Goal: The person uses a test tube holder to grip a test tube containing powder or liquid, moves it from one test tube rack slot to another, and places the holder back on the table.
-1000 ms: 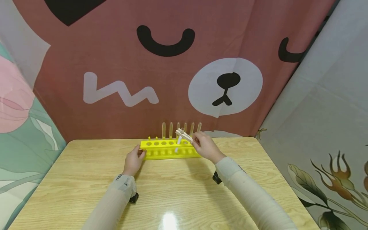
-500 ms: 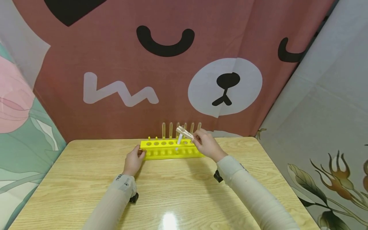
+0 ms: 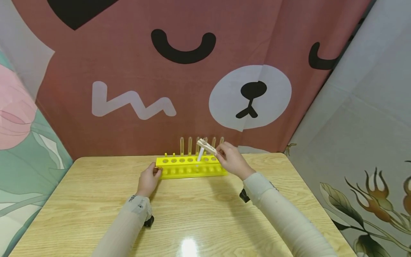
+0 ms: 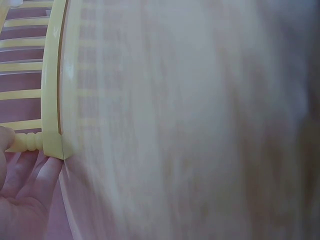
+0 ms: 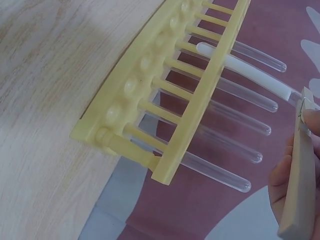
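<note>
A yellow test tube rack (image 3: 189, 175) stands near the table's back edge. My left hand (image 3: 148, 181) grips its left end; in the left wrist view, fingers (image 4: 44, 182) lie around the end post. In my right hand (image 3: 233, 162) is a wooden test tube clamp (image 3: 207, 146), its jaws around the upper end of a test tube (image 3: 201, 155) with white contents. The tube tilts through a hole in the rack's top plate. Its rounded bottom (image 5: 204, 48) shows just below that plate in the right wrist view.
Several clear test tubes (image 3: 182, 145) stand upside down on pegs along the rack's back side. Bare pegs (image 3: 166, 154) are at its left. The wooden table (image 3: 192, 210) meets a printed curtain (image 3: 128, 135) behind the rack.
My right hand has lifted the clamp and the tube slightly, so less of the tube shows beneath the top plate. My left hand keeps its hold on the rack.
</note>
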`<control>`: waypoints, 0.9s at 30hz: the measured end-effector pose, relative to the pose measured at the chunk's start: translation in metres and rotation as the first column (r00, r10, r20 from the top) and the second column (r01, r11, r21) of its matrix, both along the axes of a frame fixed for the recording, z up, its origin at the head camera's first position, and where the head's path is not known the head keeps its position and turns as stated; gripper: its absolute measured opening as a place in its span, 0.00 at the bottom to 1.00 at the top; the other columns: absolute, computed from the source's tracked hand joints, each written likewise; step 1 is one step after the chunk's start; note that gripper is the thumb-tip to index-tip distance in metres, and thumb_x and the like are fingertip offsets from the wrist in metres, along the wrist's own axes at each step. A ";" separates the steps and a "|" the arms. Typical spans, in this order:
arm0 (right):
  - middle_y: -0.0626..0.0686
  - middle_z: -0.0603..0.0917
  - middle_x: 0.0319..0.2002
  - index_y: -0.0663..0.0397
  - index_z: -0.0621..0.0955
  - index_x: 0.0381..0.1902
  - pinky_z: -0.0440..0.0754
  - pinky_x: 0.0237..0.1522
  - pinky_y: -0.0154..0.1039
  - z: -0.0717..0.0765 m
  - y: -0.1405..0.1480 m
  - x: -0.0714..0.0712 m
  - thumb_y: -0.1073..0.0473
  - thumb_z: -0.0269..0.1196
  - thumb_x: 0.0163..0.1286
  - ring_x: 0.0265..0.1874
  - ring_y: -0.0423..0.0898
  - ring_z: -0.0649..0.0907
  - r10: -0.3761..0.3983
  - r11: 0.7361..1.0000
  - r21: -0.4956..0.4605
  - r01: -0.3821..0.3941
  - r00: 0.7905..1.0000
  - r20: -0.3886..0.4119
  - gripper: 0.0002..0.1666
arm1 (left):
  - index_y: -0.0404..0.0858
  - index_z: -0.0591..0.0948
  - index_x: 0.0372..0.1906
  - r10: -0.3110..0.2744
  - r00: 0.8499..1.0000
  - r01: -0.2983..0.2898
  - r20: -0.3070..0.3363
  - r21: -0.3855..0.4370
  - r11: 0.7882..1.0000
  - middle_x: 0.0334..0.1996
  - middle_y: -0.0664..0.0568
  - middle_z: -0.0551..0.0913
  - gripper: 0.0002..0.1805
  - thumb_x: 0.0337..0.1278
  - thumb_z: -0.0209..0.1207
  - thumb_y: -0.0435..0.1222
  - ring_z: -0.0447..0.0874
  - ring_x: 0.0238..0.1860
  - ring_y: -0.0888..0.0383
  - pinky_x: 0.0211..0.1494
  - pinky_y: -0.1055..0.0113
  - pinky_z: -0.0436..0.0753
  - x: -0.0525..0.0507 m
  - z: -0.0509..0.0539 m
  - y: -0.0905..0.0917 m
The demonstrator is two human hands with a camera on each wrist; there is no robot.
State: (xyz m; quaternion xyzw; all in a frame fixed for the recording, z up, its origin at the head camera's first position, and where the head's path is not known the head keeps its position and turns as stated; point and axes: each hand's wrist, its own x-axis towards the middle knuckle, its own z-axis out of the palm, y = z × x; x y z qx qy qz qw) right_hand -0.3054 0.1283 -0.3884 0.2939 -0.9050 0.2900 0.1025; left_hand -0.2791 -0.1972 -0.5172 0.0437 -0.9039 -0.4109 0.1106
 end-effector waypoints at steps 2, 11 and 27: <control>0.51 0.75 0.33 0.60 0.81 0.42 0.76 0.29 0.39 0.002 0.001 0.001 0.64 0.64 0.73 0.26 0.44 0.73 -0.001 1.000 -0.003 0.001 1.000 -0.006 0.04 | 0.32 0.77 0.57 -0.001 1.000 0.001 -0.004 0.002 1.000 0.49 0.35 0.86 0.14 0.75 0.55 0.36 0.85 0.50 0.40 0.53 0.47 0.83 0.001 0.000 0.000; 0.51 0.75 0.34 0.59 0.81 0.42 0.77 0.30 0.39 0.008 0.004 0.000 0.63 0.62 0.74 0.27 0.44 0.74 0.001 1.000 -0.025 -0.001 1.000 0.011 0.04 | 0.33 0.77 0.56 -0.007 1.000 0.007 -0.009 0.002 1.000 0.48 0.35 0.86 0.14 0.75 0.56 0.36 0.85 0.50 0.40 0.53 0.47 0.83 -0.001 -0.003 -0.002; 0.52 0.76 0.34 0.60 0.81 0.40 0.79 0.30 0.40 0.015 0.014 0.000 0.65 0.63 0.73 0.28 0.45 0.75 0.000 0.997 -0.074 -0.002 1.000 -0.028 0.02 | 0.32 0.77 0.55 -0.008 1.000 0.008 -0.016 0.003 1.000 0.47 0.35 0.86 0.14 0.74 0.56 0.37 0.85 0.50 0.39 0.53 0.46 0.83 -0.002 -0.004 -0.002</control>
